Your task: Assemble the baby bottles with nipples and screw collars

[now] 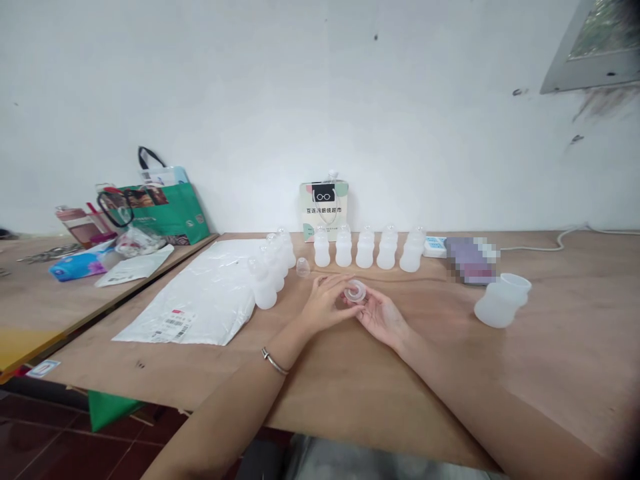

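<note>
Above the wooden table, my right hand (384, 319) holds a round, translucent baby bottle collar (355, 291) by its edge, fingers beneath and around it. My left hand (324, 305) closes on the same collar from the other side, its fingertips at the near and far rim. Whether a nipple sits inside the ring is too small to tell. Just beyond my left hand a clear dome cap (303, 268) stands on the table. An uncapped, frosted white bottle (500, 303) stands off to the right, apart from both hands.
Several capped baby bottles (365, 250) line the back, and more bottles (265, 292) form a row at left beside a white plastic mailer (200, 287). Behind them stands a paper bag (307, 220). A blurred purple item (470, 259) lies at right; a green bag (183, 217) stands far left.
</note>
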`<state>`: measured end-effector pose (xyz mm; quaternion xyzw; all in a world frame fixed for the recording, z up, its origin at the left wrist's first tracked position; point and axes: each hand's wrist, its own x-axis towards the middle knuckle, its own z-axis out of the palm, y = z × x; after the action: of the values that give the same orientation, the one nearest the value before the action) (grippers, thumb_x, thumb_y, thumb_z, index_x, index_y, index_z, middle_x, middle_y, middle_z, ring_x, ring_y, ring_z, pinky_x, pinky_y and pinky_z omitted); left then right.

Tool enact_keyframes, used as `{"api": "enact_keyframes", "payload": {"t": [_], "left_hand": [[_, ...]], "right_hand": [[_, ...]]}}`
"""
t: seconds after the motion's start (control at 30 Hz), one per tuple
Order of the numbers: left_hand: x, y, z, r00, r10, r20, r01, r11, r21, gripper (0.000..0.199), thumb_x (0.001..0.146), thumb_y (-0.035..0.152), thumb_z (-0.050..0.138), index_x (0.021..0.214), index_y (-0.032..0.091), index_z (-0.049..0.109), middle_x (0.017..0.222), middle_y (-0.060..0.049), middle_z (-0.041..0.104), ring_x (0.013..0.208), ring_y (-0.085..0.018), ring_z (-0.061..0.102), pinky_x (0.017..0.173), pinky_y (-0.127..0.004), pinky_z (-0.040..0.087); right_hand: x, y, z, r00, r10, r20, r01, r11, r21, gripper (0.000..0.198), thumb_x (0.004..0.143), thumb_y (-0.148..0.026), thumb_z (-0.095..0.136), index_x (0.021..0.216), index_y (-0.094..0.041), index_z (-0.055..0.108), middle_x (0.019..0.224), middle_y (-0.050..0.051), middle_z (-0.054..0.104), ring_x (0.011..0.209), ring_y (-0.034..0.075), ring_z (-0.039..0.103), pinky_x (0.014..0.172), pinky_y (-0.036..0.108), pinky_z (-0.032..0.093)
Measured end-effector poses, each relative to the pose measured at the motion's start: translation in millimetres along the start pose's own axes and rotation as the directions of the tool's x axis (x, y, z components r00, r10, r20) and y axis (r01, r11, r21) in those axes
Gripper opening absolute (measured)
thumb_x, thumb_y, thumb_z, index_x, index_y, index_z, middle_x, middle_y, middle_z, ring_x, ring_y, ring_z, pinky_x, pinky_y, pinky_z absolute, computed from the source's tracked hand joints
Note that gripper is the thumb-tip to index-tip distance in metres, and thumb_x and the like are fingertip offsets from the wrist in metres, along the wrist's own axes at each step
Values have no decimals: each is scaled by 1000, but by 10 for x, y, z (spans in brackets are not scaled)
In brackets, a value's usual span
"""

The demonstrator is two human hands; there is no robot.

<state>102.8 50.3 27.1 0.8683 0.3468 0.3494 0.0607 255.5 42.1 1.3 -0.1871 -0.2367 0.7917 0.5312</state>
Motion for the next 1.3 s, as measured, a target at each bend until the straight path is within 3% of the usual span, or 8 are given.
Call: {"api": "enact_keyframes", "payload": {"t": [0.23,0.43,0.57,0.73,0.9,1.17,1.3], "left_hand": [[1,-59,74,991,51,-123,-56,998,-36,22,80,34,58,97,21,58,109,-6,64,101,-19,58,86,-34,40],[2,-66,74,975,52,-218,-75,992,-99,23,78,35,60,96,21,59,107,-7,65,100,-19,59,88,-36,42],[-15,-34,44,985,20,-169,-36,995,-94,28,77,35,60,101,21,56,103,-6,65,99,-20,58,88,-37,42],[-24,9,6,996,-18,-91,10,995,-94,56,74,32,63,125,20,42,105,-7,60,99,-21,55,88,-38,42],[-16,71,2,997,-21,-70,10,988,-157,33,69,26,66,100,19,60,86,-3,59,79,-15,56,73,-28,46],[11,112,-7,968,-79,-239,46,989,-139,30,69,28,65,97,19,59,85,-3,61,78,-15,56,71,-27,47],[-4,142,-18,969,-46,-244,10,989,-146,30,69,28,65,96,20,59,88,-3,63,80,-15,58,71,-27,48]], "right_hand": [[15,24,-33,1000,-29,-8,28,998,-53,17,87,-18,46,87,-16,62,83,5,71,82,12,67,78,20,53],[26,45,-78,994,-110,-20,104,975,-195,18,71,-8,61,84,-20,64,84,-1,71,83,10,66,79,17,51],[58,61,-134,986,-140,-86,111,954,-280,15,65,-10,67,76,-20,65,75,-2,70,71,9,65,74,19,51],[77,77,-155,980,-161,-114,115,937,-329,17,57,-13,73,71,-19,65,65,-3,66,57,7,57,64,20,47],[77,88,-122,975,-184,-122,127,919,-373,20,51,-16,76,66,-17,64,67,0,66,66,11,58,64,23,44],[62,77,-86,976,-199,-87,148,902,-406,19,53,-22,76,66,-18,64,61,-2,63,57,9,53,61,24,43],[46,74,-76,974,-211,-77,160,892,-423,15,54,-17,74,62,-18,62,62,-2,63,63,11,55,66,25,44]]}}
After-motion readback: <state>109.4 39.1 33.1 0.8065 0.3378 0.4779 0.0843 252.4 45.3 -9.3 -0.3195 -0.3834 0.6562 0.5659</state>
